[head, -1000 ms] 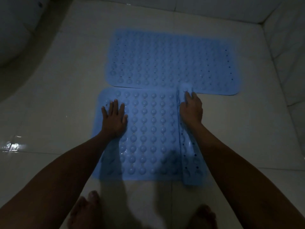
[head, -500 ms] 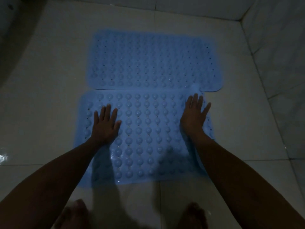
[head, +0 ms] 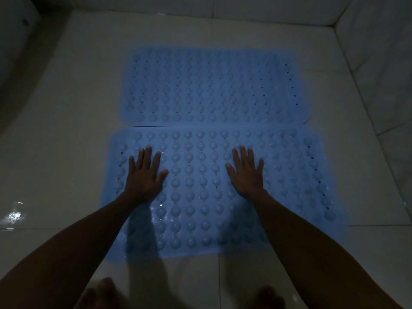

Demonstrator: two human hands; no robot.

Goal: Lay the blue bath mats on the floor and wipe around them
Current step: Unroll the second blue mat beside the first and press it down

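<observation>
Head view: two blue mats are seen flat on the tiled floor (head: 66, 108), the far mat (head: 211, 85) and the near mat (head: 200, 186) lying edge to edge, touching or nearly so along their long sides. The left hand (head: 143, 175) and the right hand (head: 246, 173) are pressed palm-down on the near mat, fingers spread and released, nothing grasped. The mats are judged to be soft, thin rubber with raised bumps and small holes: light, floppy, likely to fold or curl if lifted by one corner, and slippery, since wet glints are seen on the surface. A hold is best taken at an edge or corner with both hands; pressing from above is what seats it. The floor shines at the left, so it is probably wet and slick. Walls (head: 379, 63) close in at the far and right sides, leaving a narrow strip for wiping there. Bare feet (head: 100, 293) are dimly seen just short of the near mat. No cloth is visible
</observation>
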